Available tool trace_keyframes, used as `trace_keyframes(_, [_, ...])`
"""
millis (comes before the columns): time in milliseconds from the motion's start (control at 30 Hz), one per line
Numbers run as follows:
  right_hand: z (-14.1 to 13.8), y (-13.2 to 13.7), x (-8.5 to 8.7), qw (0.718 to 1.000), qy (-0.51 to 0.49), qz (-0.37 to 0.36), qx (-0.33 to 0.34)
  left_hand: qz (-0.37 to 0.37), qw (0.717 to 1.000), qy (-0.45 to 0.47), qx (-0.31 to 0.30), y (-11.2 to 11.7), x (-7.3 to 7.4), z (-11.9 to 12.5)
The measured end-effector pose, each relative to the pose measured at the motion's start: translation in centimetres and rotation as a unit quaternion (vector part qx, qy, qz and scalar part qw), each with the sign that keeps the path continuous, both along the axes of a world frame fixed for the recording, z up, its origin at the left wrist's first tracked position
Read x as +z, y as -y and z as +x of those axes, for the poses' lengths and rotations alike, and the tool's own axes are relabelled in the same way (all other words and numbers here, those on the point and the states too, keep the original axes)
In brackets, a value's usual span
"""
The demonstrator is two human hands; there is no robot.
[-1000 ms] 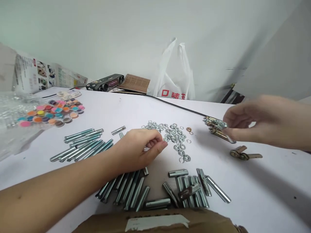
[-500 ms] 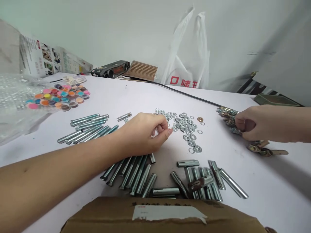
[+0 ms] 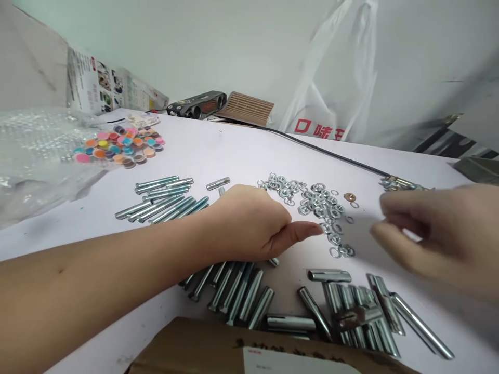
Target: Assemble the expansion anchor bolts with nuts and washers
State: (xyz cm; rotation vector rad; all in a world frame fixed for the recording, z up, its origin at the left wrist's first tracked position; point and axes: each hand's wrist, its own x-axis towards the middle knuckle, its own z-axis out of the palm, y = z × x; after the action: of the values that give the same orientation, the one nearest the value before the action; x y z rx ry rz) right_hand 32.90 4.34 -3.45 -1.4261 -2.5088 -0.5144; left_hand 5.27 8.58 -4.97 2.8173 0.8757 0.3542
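My left hand (image 3: 255, 223) hovers over the middle of the table, fingers curled inward and thumb stretched toward a spread of hex nuts and washers (image 3: 322, 200). What its fingers hold, if anything, is hidden. Right of the nuts, my right hand (image 3: 424, 234) is blurred; its thumb and bent fingers are apart, with nothing visible between them. Behind it, a heap of anchor bolts with metal parts (image 3: 399, 183) is partly covered. Long bolts (image 3: 167, 200) lie left of my left hand, and more bolts (image 3: 230, 293) lie below it. Slotted metal sleeves (image 3: 356, 311) are piled at front right.
A cardboard box (image 3: 202, 345) stands at the front edge. Colourful round pieces (image 3: 125, 145) and clear plastic wrap (image 3: 42, 156) are at left. Along the back are a black box (image 3: 198, 105), a bamboo mat (image 3: 245, 108), a black strip (image 3: 327, 150) and a white plastic bag (image 3: 331, 88).
My right hand has moved off the heap of anchor bolts, toward me, and its fingers have parted from it. My left thumb has straightened away from the fingers. The view has shifted.
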Motion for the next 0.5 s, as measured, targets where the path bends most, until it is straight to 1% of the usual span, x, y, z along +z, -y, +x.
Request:
trace_keyframes(67, [-3.1, 1.2, -0.6, 0.997, -0.053, 0.022, 0.053, -0.009, 1.000, 0.012, 0.007, 0.0, 0.0, 0.0])
trace_keyframes(100, [-4.3, 1.6, -1.0, 0.994, -0.074, 0.007, 0.077, -0.010, 1.000, 0.019, 0.011, 0.0, 0.0, 0.0])
trace_keyframes(167, [-5.4, 1.8, -2.1, 0.989, -0.119, 0.000, 0.092, -0.011, 0.999, 0.030, 0.020, 0.0, 0.0, -0.1])
trace_keyframes(233, [-5.5, 1.6, -2.8, 0.986, -0.140, 0.004, 0.088, -0.011, 0.998, 0.045, 0.030, 0.0, -0.1, -0.1])
trace_keyframes(300, [-5.1, 1.3, -3.1, 0.986, -0.146, 0.018, 0.083, -0.012, 0.998, 0.055, 0.035, -0.1, -0.1, -0.1])
trace_keyframes(400, [-5.0, 1.1, -2.5, 0.982, -0.163, 0.021, 0.096, -0.019, 0.998, 0.053, 0.037, -0.2, -0.1, -0.1])
trace_keyframes(500, [-5.2, 1.9, -1.8, 0.976, -0.191, -0.016, 0.103, -0.024, 0.998, 0.045, 0.032, -0.2, -0.1, -0.1])
